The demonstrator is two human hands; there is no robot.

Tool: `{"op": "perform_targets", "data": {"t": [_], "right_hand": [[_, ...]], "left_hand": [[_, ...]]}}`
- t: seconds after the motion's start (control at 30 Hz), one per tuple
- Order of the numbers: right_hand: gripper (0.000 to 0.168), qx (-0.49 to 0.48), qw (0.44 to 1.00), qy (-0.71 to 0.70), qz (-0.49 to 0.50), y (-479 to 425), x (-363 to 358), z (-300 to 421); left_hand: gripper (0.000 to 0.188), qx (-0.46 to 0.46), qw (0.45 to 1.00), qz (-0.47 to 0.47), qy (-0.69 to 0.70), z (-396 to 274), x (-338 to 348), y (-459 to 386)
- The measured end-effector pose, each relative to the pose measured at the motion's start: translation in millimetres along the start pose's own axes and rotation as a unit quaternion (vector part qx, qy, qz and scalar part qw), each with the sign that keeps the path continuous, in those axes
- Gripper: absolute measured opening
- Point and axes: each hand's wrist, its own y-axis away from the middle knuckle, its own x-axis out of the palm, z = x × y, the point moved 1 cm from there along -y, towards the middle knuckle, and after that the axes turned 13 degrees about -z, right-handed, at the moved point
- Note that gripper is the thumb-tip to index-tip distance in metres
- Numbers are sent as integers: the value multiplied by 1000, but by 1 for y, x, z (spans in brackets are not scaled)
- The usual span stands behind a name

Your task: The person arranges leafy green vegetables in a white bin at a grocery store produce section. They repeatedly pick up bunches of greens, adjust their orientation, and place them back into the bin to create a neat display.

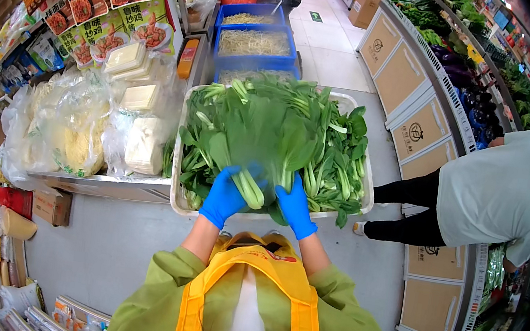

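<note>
A white plastic crate (177, 159) heaped with leafy greens stands before me. My left hand (225, 196), in a blue glove, grips a head of bok choy (248, 189) by its pale stalk, its base pointing towards me. In my right hand (295, 206), also gloved in blue, is the stem end of a second bok choy (290, 161). Both heads are over the near half of the crate, leaves pointing away from me. A blurred patch hides some of the leaves between my hands. Loose greens (343, 175) with slender stalks lie on the right side.
Blue bins of bean sprouts (255, 42) stand beyond the crate. To the left, a counter holds bagged noodles (82, 138) and stacked pale sheets (144, 145). A person (493, 188) stands at the vegetable shelves on the right. A cardboard box (52, 207) sits on the floor.
</note>
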Motion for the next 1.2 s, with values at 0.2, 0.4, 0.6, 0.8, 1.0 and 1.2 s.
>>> {"op": "perform_targets", "data": {"t": [0.2, 0.4, 0.6, 0.8, 1.0, 1.2], "right_hand": [[55, 55, 992, -113, 12, 4, -11, 22], [63, 6, 996, -73, 59, 8, -2, 46], [54, -21, 993, 112, -12, 2, -7, 14], [50, -70, 996, 6, -46, 14, -3, 37], [45, -7, 995, -86, 41, 8, -1, 24], [48, 12, 993, -91, 69, 22, 3, 54]], "left_hand": [[59, 13, 999, 18, -37, 6, 6, 18], [60, 13, 995, 94, 2, 3, 22, 26], [57, 0, 1000, 29, 5, 5, -4, 0], [59, 32, 998, 59, -9, 1, 8, 16], [52, -79, 976, 137, 150, 0, -12, 7], [56, 21, 991, 108, 80, -3, -9, 13]]}}
